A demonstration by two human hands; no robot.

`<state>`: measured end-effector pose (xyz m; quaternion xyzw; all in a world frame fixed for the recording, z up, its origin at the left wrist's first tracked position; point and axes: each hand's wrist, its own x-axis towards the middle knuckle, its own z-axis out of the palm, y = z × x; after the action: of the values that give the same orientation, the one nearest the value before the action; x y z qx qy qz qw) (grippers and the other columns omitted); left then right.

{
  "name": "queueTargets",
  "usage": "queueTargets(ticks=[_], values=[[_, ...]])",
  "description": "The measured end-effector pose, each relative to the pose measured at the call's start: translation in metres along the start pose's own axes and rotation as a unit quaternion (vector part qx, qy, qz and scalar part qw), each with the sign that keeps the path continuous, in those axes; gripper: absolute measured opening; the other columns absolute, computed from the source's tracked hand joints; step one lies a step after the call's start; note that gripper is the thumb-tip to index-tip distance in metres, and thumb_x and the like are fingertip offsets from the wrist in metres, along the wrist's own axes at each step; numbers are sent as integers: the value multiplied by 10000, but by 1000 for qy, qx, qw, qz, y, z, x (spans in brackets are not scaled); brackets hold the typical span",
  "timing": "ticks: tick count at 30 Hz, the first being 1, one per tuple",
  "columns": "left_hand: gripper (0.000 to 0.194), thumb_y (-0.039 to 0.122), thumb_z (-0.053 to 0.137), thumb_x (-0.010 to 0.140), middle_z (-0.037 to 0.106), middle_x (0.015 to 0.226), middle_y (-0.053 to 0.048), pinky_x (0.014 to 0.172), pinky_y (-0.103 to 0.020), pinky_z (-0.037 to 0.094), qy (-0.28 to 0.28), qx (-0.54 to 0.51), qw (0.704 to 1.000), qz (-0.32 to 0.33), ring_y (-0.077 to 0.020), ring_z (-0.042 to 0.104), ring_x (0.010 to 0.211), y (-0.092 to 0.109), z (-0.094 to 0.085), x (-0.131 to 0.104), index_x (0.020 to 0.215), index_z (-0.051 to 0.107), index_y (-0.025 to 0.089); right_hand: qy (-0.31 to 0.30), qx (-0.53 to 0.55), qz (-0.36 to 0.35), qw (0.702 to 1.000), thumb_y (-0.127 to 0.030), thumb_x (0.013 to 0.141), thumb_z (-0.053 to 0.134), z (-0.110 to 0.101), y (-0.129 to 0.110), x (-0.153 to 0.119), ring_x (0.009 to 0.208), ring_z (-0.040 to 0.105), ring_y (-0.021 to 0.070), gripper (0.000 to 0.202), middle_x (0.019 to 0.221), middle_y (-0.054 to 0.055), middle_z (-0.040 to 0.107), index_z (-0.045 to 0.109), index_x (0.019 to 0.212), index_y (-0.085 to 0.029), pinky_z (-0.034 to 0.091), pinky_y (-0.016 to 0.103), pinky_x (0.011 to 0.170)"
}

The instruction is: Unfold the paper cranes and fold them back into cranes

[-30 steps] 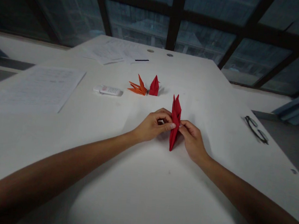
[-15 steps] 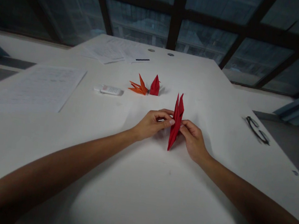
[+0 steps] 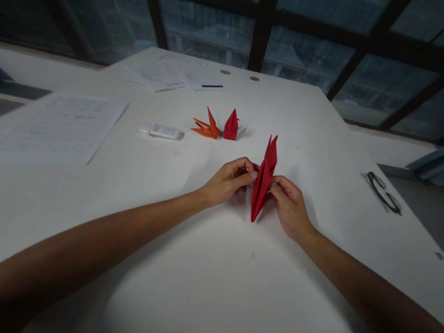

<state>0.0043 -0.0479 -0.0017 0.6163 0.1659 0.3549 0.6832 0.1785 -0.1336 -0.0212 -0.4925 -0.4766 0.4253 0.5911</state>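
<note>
Left hand [image 3: 233,179], right hand [image 3: 290,203]: fingers nearly closed, each pinching one side of the red folded paper [image 3: 264,179], upright between them over table [image 3: 208,288] | Risk (judged): uneven pull may tear a crease | Count: held paper 1; glasses [image 3: 382,194] 1; white tube [image 3: 162,131] 1; orange fold [image 3: 209,129] 1; small red fold [image 3: 231,127] 1; dark stick [image 3: 212,86] 1; far sheets [image 3: 164,73] overlap, uncounted; discs [image 3: 225,72] 2

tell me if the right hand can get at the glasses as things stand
Probably yes: only white tabletop shows between the right hand and the glasses, though it would likely need to let go of the red folded paper first and stretch outward.
</note>
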Motion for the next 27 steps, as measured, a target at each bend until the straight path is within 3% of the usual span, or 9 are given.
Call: queueTargets(ticks=[4, 9, 14, 19, 22, 27], values=[[384, 524, 725, 892, 629, 795, -6, 643, -241, 439, -14, 53, 998, -1, -110, 554, 696, 1, 1, -1, 902, 598, 161, -2, -11, -4, 1000, -394, 945, 654, 1, -3, -1, 729, 609, 161, 170, 812, -11, 699, 716, 880, -250, 508, 312, 715], [379, 483, 803, 834, 683, 888, -32, 698, -254, 474, -12, 84, 996, 16, -118, 605, 733, -1, 0, -1, 932, 630, 160, 6, -28, -5, 1000, -416, 928, 666, 0, -4, -1, 726, 607, 164, 185, 791, -14, 691, 710, 866, -247, 514, 309, 710], [391, 486, 793, 845, 714, 900, -47, 695, -258, 492, -14, 61, 998, 12, -127, 633, 733, -2, 1, -1, 1019, 678, 155, -1, -2, -2, 1000, -431, 949, 655, -1, -1, 0, 733, 622, 166, 197, 828, -9, 703, 709, 903, -247, 518, 313, 708], [457, 419, 816, 842, 738, 1082, -77, 747, -247, 512, -5, 22, 999, 36, -122, 659, 810, -1, 3, -1, 1180, 619, 182, 2, 17, 5, 1000, -444, 931, 676, -1, 0, 1, 725, 611, 163, 202, 839, -8, 699, 706, 905, -246, 502, 305, 688], [479, 411, 856, 799, 738, 1075, -69, 654, -221, 479, 14, -2, 1000, 10, -84, 610, 696, 0, 2, 0, 1118, 578, 187, 3, 15, 7, 1000, -458, 922, 682, -1, -1, 1, 726, 609, 165, 217, 826, -7, 691, 704, 899, -243, 497, 303, 679], [399, 438, 853, 796, 703, 939, -43, 701, -236, 498, 5, 4, 1000, -12, -109, 635, 754, 0, 0, 0, 981, 639, 156, 2, 9, -3, 1000, -452, 928, 675, -1, -1, 1, 722, 606, 165, 216, 815, -8, 680, 706, 878, -244, 499, 304, 670]])
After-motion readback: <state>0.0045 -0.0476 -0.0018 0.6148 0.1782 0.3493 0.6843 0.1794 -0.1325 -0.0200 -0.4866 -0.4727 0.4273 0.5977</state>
